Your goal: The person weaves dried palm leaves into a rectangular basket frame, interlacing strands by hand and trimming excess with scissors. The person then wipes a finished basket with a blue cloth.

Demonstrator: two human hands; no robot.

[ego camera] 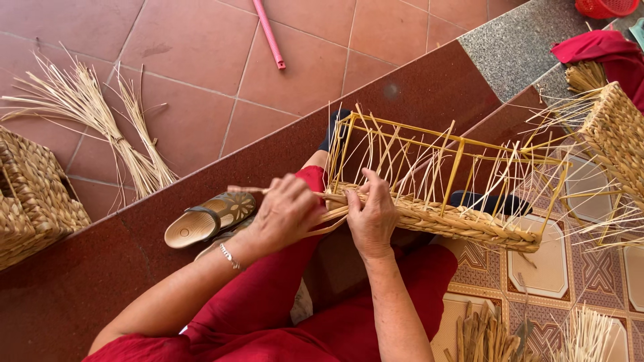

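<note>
The finished woven basket [33, 194] is cut off at the left edge, the red basket [607, 7] at the top.

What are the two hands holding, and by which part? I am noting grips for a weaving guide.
The left hand grips loose straw strands near their woven-in ends. The right hand clasps the braided rim of the half-woven basket at its near corner.

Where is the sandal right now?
The sandal lies on the dark red step at the person's left, just beside the left hand, with the bundle of loose straw on the tiles beyond it.
</note>
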